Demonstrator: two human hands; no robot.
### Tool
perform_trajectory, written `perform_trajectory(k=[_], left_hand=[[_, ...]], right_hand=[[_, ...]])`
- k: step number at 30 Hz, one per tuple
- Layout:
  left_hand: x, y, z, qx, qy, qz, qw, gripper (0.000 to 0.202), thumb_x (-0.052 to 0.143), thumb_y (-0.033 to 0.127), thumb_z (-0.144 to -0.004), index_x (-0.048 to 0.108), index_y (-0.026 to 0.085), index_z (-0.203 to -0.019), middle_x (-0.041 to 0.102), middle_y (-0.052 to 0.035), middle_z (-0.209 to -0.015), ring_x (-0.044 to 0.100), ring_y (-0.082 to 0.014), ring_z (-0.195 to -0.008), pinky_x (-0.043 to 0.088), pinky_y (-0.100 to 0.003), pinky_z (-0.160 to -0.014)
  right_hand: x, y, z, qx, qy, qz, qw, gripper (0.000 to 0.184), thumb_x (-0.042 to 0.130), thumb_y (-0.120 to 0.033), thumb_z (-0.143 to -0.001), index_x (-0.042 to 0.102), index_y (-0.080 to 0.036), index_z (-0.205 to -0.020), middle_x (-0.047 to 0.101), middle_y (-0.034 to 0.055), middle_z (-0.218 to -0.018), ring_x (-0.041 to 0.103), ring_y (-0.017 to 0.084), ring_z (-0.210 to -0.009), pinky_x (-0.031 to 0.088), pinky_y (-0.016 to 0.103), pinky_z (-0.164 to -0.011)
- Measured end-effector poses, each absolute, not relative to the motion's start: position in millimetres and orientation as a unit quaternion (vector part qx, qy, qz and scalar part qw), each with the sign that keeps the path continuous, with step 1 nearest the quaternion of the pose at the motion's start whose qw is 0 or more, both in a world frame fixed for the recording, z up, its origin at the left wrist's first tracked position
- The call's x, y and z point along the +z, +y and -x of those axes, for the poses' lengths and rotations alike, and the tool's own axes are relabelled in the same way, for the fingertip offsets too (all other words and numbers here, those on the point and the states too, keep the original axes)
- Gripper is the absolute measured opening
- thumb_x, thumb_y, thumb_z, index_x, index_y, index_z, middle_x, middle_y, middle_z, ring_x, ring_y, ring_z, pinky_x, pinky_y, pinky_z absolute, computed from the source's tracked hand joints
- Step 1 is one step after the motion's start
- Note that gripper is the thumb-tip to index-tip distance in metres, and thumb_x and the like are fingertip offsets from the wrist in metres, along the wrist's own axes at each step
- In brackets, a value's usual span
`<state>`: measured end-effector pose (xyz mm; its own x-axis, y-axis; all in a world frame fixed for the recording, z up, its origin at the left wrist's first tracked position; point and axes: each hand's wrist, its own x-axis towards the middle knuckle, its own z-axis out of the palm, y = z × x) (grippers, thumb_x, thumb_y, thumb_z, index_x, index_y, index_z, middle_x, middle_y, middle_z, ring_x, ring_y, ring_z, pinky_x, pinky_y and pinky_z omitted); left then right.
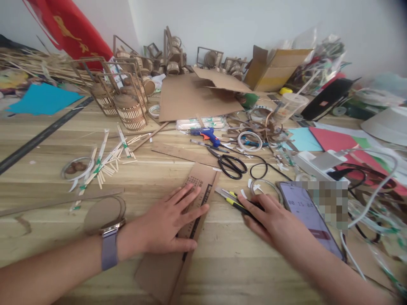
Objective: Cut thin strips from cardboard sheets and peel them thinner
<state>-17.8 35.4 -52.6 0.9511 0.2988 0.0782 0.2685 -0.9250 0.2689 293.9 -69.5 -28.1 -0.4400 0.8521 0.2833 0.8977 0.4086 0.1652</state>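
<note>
My left hand (179,216) lies flat with its fingers spread on a folded strip of cardboard (162,271) with printed dark lettering, which slants across the table in front of me. To the right of the strip, my right hand (269,216) is closed around a black and yellow utility knife (235,203). The knife's blade is out and points toward the cardboard, just short of its edge. Part of the handle is hidden under my fingers. Beyond the knife lie black-handled scissors (230,163), and a round cardboard disc (103,214) is partly behind my left wrist.
A phone (308,216) and a white power strip (321,167) with cables lie at right. Farther back are a blue glue gun (206,135), a tape roll (250,141) and a large cardboard sheet (190,95). Small wooden sticks (110,167) and bamboo lantern-like baskets (130,110) stand left.
</note>
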Motion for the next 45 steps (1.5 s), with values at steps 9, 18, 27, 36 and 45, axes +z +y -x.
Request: perform_trajectory(k=[9, 18, 27, 36, 45], left_hand=[[-56.9, 34.2, 18.5, 0.067, 0.152, -0.981, 0.100, 0.098, 0.042, 0.070, -0.098, -0.014, 0.024, -0.162, -0.011, -0.0198, -0.168, 0.010, -0.0410, -0.156, 0.021, -0.055, -0.123], [-48.2, 40.6, 15.5, 0.029, 0.145, -0.984, 0.094, 0.095, 0.040, 0.076, -0.094, 0.003, 0.023, -0.164, 0.007, -0.0216, -0.169, 0.015, -0.0425, -0.154, 0.022, -0.057, -0.121], [-24.9, 82.5, -25.4, -0.018, 0.087, -0.991, 0.097, 0.063, 0.034, 0.065, -0.102, 0.043, 0.031, -0.155, 0.032, -0.0034, -0.166, 0.039, -0.0431, -0.139, 0.032, -0.063, -0.113], [-36.3, 93.4, -29.7, 0.020, 0.065, -0.979, 0.191, 0.054, 0.022, 0.044, -0.110, 0.042, 0.022, -0.154, 0.034, -0.0049, -0.165, 0.023, -0.0304, -0.155, 0.015, -0.055, -0.126], [-38.6, 91.2, -29.5, 0.031, 0.077, -0.979, 0.188, 0.054, 0.019, 0.046, -0.110, 0.042, 0.025, -0.155, 0.035, -0.0024, -0.165, 0.023, -0.0282, -0.155, 0.014, -0.050, -0.127]], right_hand=[[-27.3, -85.0, -278.1, -0.119, -0.841, 0.520, 0.088, 0.042, 0.033, -0.025, -0.105, 0.065, -0.007, -0.125, 0.065, 0.0132, -0.092, 0.074, 0.026, -0.081, 0.068, 0.039, -0.064], [-30.7, -102.5, -266.1, -0.121, -0.841, 0.521, 0.088, 0.045, 0.027, -0.027, -0.107, 0.062, -0.007, -0.127, 0.065, 0.0121, -0.089, 0.075, 0.025, -0.080, 0.069, 0.039, -0.062], [-31.6, -101.3, -266.9, -0.118, -0.843, 0.519, 0.078, 0.044, 0.028, -0.024, -0.106, 0.062, -0.008, -0.128, 0.066, 0.0124, -0.091, 0.076, 0.024, -0.080, 0.068, 0.036, -0.058], [-33.0, -106.9, -266.5, -0.130, -0.841, 0.520, 0.073, 0.042, 0.031, -0.025, -0.105, 0.061, -0.007, -0.130, 0.065, 0.0126, -0.092, 0.074, 0.025, -0.081, 0.068, 0.037, -0.058], [-32.4, -115.9, -265.9, -0.132, -0.852, 0.505, 0.040, 0.040, 0.039, -0.017, -0.101, 0.058, -0.005, -0.134, 0.068, 0.0143, -0.096, 0.074, 0.025, -0.087, 0.068, 0.036, -0.065]])
